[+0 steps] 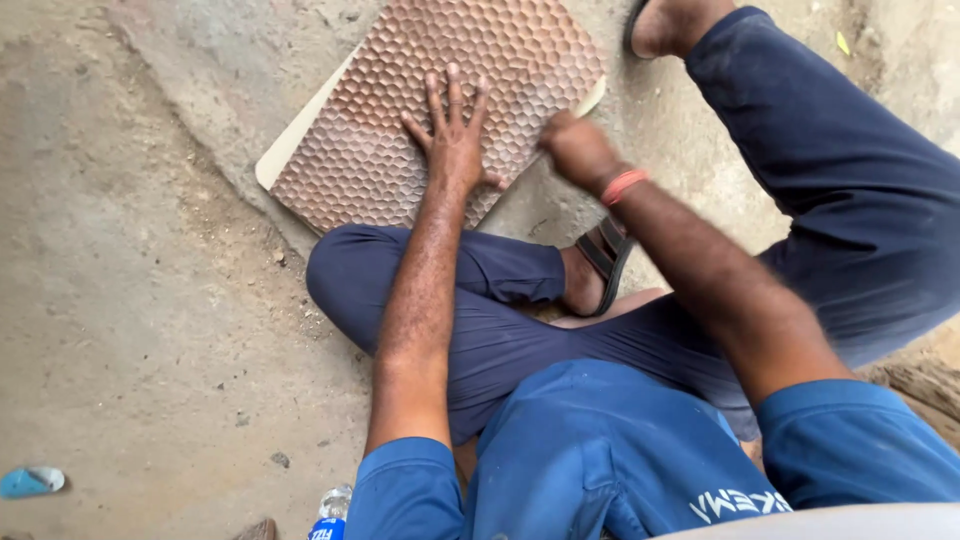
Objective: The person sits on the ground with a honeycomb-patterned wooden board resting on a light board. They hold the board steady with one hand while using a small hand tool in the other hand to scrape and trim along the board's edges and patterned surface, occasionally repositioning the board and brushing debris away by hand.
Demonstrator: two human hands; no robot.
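While my left hand point(452, 135) lies spread flat on the brown honeycomb-embossed panel point(440, 105) at upper centre, I see my blurred right hand point(577, 148) closed at its right edge, a sandal point(606, 255) below.

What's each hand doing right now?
Left hand: open, fingers spread flat on the brown honeycomb-carved wooden panel.
Right hand: blurred at the panel's edge; closed or not cannot be told.

Bare dirt ground point(130, 300) is lying open across the left of the frame; only a blue scrap point(30, 481) and a bottle cap point(335, 500) are sitting at the bottom edge. Upper centre, the honeycomb-carved panel point(400, 150) is filling the space. The bent knee point(350, 275) and sandalled foot point(600, 255) are blocking the centre; the other leg point(830, 150) is closing off the right.
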